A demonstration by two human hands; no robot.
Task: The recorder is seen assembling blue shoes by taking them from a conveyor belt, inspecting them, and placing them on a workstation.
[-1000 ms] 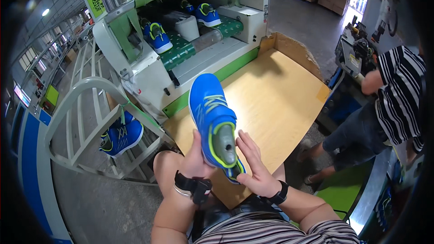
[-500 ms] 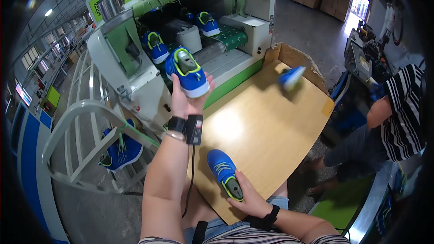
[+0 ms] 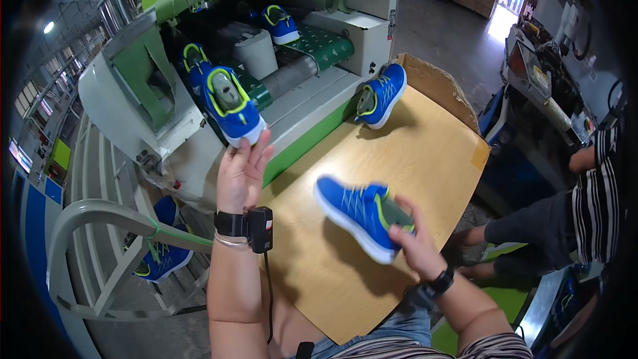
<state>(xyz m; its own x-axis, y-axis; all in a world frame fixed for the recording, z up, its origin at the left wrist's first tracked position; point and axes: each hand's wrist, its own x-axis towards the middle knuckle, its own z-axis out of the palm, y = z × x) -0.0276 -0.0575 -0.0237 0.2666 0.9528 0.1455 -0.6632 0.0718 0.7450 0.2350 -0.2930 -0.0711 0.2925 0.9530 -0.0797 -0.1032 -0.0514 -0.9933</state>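
Note:
My left hand (image 3: 246, 169) pinches the white-soled end of a blue running shoe (image 3: 232, 108) with lime trim, at the mouth of the machine (image 3: 312, 119). The shoe's collar faces me and a grey-green form fills it. Over the wooden board (image 3: 319, 292), my right hand (image 3: 420, 239) grips another such shoe (image 3: 355, 216) by its heel end, toe pointing left. A third blue shoe (image 3: 382, 96) is tilted by the board's far edge; whether it touches the board I cannot tell.
More blue shoes (image 3: 280, 25) sit on the green conveyor belt (image 3: 325, 46) inside the machine. A white tubular rack (image 3: 100, 209) holding blue shoes stands at left. Cardboard (image 3: 438, 83) edges the board's far right. A person in a striped shirt (image 3: 595, 206) is at right.
My left hand has moved its shoe left and down. My right hand has raised its shoe off the board, up and to the right. The third shoe has shifted left toward the machine.

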